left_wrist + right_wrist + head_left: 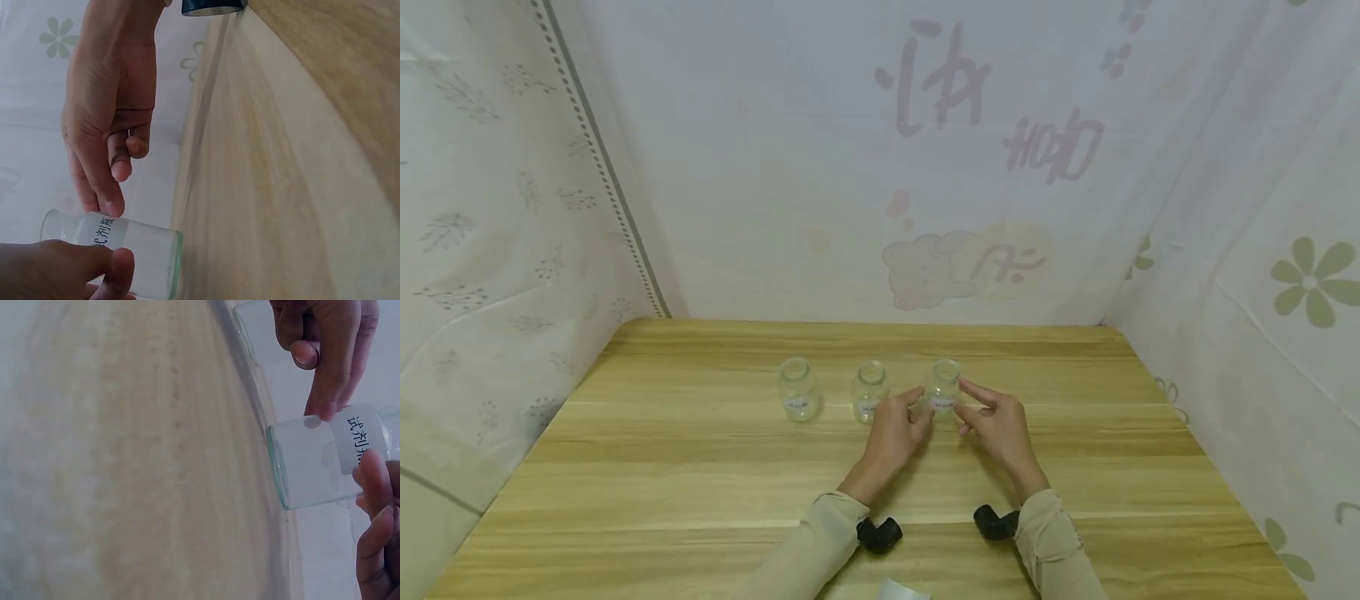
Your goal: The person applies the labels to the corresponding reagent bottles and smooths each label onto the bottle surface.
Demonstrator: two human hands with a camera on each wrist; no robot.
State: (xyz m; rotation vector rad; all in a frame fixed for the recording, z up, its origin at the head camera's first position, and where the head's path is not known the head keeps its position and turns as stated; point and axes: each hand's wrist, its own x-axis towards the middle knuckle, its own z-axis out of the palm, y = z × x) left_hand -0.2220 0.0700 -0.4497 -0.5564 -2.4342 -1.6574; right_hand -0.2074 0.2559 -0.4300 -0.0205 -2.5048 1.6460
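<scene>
Three small clear glass jars with white labels stand in a row on the wooden table. Both hands hold the rightmost glass jar (945, 379), one from each side. On its left, the left hand (895, 429) has thumb and fingertips against the glass. The right hand (1002, 429) grips the other side with its thumb and forefinger, its other fingers loosely bent. The left wrist view shows this glass jar (150, 250) upright with its base at the table, its label printed in Chinese characters. Just left of the left hand is the middle glass jar (871, 385), partly hidden by it.
The left glass jar (797, 387) stands apart on the wooden table (700, 475). A black bent piece (880, 535) lies by the left sleeve, another black bent piece (996, 523) by the right. A white object (902, 591) shows at the front edge. Patterned cloth (760, 167) hangs behind.
</scene>
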